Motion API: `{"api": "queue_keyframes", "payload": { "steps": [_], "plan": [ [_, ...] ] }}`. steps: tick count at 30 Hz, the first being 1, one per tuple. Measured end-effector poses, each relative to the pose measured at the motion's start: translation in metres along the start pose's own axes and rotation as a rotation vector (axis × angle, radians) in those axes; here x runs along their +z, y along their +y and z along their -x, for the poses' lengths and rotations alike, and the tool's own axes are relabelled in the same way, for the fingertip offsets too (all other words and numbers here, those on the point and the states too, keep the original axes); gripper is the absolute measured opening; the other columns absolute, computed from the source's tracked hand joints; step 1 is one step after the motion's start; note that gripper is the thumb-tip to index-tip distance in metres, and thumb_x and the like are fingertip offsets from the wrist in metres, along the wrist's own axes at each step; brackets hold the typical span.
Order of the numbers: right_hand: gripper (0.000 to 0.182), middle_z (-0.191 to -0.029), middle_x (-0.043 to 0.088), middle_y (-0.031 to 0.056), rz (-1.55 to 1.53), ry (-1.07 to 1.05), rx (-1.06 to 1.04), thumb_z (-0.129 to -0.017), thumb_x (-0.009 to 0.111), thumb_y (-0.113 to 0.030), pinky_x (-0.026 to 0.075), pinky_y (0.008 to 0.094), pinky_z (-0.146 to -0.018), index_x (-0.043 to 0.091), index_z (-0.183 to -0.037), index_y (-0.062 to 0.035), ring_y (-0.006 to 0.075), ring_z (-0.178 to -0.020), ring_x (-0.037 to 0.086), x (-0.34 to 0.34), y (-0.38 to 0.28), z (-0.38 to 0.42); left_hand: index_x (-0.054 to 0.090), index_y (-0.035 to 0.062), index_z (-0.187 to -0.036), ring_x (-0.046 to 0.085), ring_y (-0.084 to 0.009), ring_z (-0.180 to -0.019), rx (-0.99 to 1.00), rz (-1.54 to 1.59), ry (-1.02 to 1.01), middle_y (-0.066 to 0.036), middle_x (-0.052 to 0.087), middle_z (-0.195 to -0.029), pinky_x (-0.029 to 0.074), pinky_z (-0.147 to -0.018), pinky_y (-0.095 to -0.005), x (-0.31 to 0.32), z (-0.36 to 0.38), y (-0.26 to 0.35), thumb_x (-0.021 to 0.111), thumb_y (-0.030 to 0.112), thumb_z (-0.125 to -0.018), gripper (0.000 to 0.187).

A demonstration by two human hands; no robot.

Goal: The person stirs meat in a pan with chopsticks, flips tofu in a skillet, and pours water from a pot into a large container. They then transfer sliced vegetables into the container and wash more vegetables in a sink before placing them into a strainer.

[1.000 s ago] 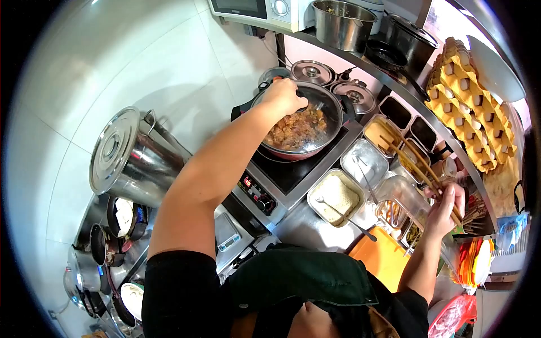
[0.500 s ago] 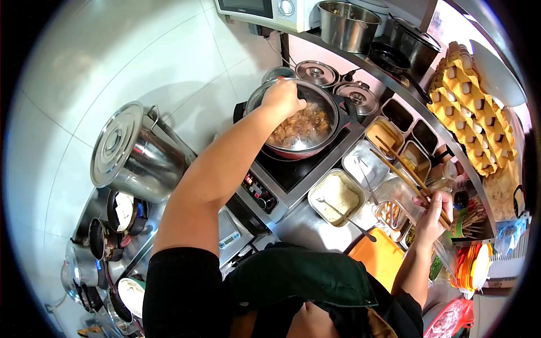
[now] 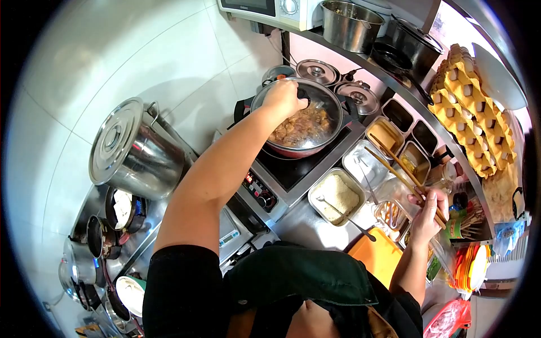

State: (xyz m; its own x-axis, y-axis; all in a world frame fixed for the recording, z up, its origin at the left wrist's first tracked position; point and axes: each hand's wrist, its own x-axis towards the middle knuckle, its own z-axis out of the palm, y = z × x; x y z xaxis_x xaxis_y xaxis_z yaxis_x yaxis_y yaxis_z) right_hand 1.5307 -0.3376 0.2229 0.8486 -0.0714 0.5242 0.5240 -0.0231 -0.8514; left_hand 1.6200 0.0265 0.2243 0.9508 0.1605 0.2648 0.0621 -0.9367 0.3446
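Note:
My left hand (image 3: 283, 97) is closed round the dark knob of a glass pot lid (image 3: 327, 101). The lid sits over a red pot (image 3: 296, 153), and brown chunks of food (image 3: 304, 127) show through the glass. The pot stands on a black induction cooker (image 3: 287, 169). At the right, my right hand (image 3: 431, 211) grips a pair of long wooden chopsticks (image 3: 394, 169), their tips pointing up and left above the metal trays. Below those tips lies a metal tray of pale grains (image 3: 338, 194) with a spoon in it.
A tall lidded steel pot (image 3: 138, 149) stands at the left. Yellow egg trays (image 3: 470, 110) and a steel pot (image 3: 350, 28) sit on the upper shelf (image 3: 360, 61). An orange board (image 3: 377, 253) lies near my body. A microwave (image 3: 265, 11) is at the top.
My left hand stays on the lid, with the knob now showing beside the fingers. My right hand has shifted slightly left with the chopsticks.

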Motion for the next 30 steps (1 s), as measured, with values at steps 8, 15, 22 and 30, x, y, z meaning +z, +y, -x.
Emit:
{"api": "queue_keyframes", "payload": {
  "steps": [8,15,22,30],
  "plan": [
    [0.018,-0.080,0.053,0.0136,-0.020,0.046,-0.018,-0.086,0.044,-0.013,0.049,0.0262,-0.055,0.048,-0.084,0.0041,0.0190,-0.061,0.057,-0.008,0.006,0.004,0.055,-0.0007,-0.091,0.057,-0.0271,-0.078,-0.408,0.012,0.163,-0.016,0.059,-0.083,0.044,-0.068,-0.0340,0.010,0.027,-0.133,0.054,0.030,-0.079,0.033],
    [0.018,-0.080,0.054,0.0126,-0.052,0.022,0.041,-0.087,0.043,-0.014,0.050,0.0259,-0.055,0.048,-0.083,0.0030,0.0175,-0.063,0.057,0.016,0.004,0.004,0.054,0.0065,-0.088,0.042,-0.0102,-0.063,-0.920,1.076,-0.002,0.000,0.049,-0.076,0.037,-0.054,-0.0226,0.007,0.075,-0.120,0.054,0.018,-0.080,0.014],
    [0.016,-0.081,0.053,0.0134,-0.086,0.052,0.019,-0.087,0.044,-0.013,0.051,0.0278,-0.057,0.047,-0.086,0.0031,0.0176,-0.067,0.056,-0.007,0.011,0.015,0.053,0.0056,-0.092,0.048,-0.0101,-0.068,-0.871,1.104,0.052,-0.001,0.052,-0.079,0.041,-0.057,-0.0226,0.000,0.109,-0.138,0.055,0.024,-0.081,0.022],
    [0.015,-0.083,0.053,0.0134,-0.226,0.016,-0.026,-0.088,0.042,-0.013,0.051,0.0277,-0.058,0.045,-0.088,0.0013,0.0178,-0.070,0.056,0.001,0.011,0.027,0.055,0.0053,-0.082,0.048,-0.0059,-0.066,-0.420,0.789,0.372,0.001,0.054,-0.075,0.040,-0.060,-0.0202,0.091,0.247,-0.116,0.050,0.011,-0.083,0.008]
  ]
}}
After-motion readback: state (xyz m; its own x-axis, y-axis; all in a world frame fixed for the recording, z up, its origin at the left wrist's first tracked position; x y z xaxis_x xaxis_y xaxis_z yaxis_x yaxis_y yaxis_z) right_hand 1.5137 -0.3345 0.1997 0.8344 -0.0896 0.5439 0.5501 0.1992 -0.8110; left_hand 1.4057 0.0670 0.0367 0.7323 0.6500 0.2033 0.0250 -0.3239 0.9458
